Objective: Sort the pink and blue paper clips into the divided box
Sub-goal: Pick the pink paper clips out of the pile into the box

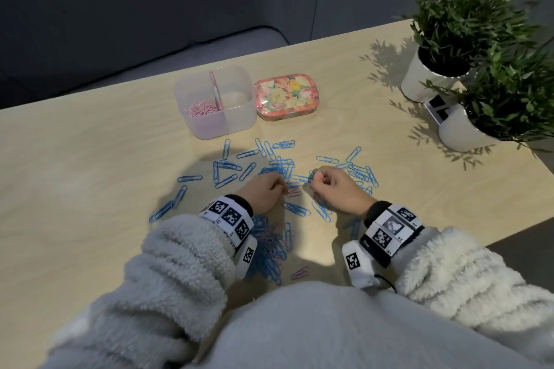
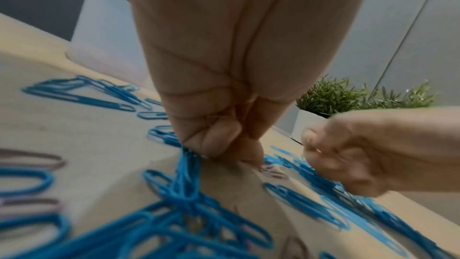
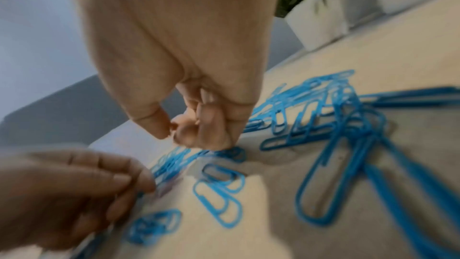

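The clear divided box (image 1: pixel 239 117) stands at the back, with pink clips (image 1: pixel 201 108) in its left compartment. The right compartment looks bare. Blue paper clips (image 1: pixel 280 165) lie scattered across the table, and a denser heap (image 1: pixel 269 246) sits under my left wrist. My left hand (image 1: pixel 283 189) (image 2: pixel 246 155) has its fingers curled down on the table and pinches the end of a pink clip (image 1: pixel 295 191) (image 2: pixel 272 170). My right hand (image 1: pixel 314 180) (image 3: pixel 174 133) hovers just right of it with curled fingers, thumb against fingertip. I see nothing in it. Another pink clip (image 1: pixel 299 272) lies near my body.
A floral tin (image 1: pixel 286 96) sits right of the box. Two potted plants in white pots (image 1: pixel 419 81) (image 1: pixel 461 132) stand at the back right corner. The table's right edge (image 1: pixel 509 237) runs close to my right sleeve.
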`<state>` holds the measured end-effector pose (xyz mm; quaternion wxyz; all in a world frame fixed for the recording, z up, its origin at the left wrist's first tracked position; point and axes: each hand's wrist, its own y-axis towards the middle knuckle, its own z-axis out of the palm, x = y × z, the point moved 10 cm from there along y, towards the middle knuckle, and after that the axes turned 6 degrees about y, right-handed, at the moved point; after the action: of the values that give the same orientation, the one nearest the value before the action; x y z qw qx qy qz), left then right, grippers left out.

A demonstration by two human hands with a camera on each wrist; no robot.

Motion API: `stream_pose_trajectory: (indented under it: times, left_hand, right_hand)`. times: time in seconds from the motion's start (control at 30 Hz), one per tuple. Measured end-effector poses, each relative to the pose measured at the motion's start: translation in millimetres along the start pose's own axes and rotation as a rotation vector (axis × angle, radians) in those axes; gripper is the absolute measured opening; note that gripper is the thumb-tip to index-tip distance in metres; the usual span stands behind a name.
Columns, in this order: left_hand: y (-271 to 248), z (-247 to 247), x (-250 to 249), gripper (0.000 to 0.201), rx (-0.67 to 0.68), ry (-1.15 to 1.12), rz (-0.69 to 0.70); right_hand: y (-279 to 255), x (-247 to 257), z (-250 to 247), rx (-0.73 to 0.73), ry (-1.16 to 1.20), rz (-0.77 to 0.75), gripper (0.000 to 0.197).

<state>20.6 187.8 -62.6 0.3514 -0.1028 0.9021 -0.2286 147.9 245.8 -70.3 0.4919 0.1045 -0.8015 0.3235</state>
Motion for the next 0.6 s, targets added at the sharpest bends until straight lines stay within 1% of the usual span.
stream_pose_trajectory:
  times: [0.07, 0.1, 0.13, 0.17, 0.23, 0.27, 0.33, 0.37, 0.4, 0.43, 0.5, 0.57, 0.6]
  left_hand:
    - [0, -1, -2, 0.024, -0.037, 0.052, 0.000]
    - [0, -2, -3, 0.025, -0.057, 0.058, -0.002]
    - [0, -3, -3, 0.026, -0.076, 0.060, -0.007]
    - [0, -5, -2, 0.025, -0.097, 0.066, -0.008]
    - [-2, -10, -1, 0.024, -0.131, 0.091, -0.008]
    - [-3, -13, 0, 0.024, -0.141, 0.106, -0.007]
    - [-7, -17, 2, 0.023, -0.164, 0.128, -0.009]
    - [-10, -20, 3, 0.022, -0.178, 0.139, -0.009]
    - [-13, -22, 5, 0.020, -0.189, 0.147, -0.010]
    - [-16, -23, 7, 0.018, -0.195, 0.148, -0.008]
    - [-22, -21, 13, 0.013, -0.172, 0.122, 0.013]
    - [-28, -17, 17, 0.010, -0.126, 0.111, 0.041]
    - [-31, -14, 19, 0.010, -0.107, 0.130, 0.049]
  right_hand:
    - [1, -3, 1, -0.008, 0.339, 0.085, 0.027]
    - [1, -3, 1, -0.008, 0.442, 0.103, 0.026]
    - [2, -2, 2, -0.010, 0.471, 0.101, 0.025]
    - [3, 0, 2, -0.013, 0.443, 0.084, 0.024]
    - [4, 10, 6, 0.010, 0.263, -0.019, 0.021]
    - [3, 18, 12, 0.045, 0.123, -0.095, 0.019]
    - [-1, 29, 26, 0.117, -0.233, -0.211, 0.010]
    - [-1, 31, 30, 0.121, -0.417, -0.240, 0.008]
    - [-2, 34, 32, 0.103, -0.581, -0.274, 0.011]
    - [-2, 37, 33, 0.100, -0.683, -0.308, 0.015]
    - [-2, 40, 34, 0.107, -0.744, -0.337, 0.017]
    - [1, 37, 29, 0.080, -0.745, -0.315, 0.012]
    - [2, 34, 24, 0.066, -0.723, -0.279, 0.010]
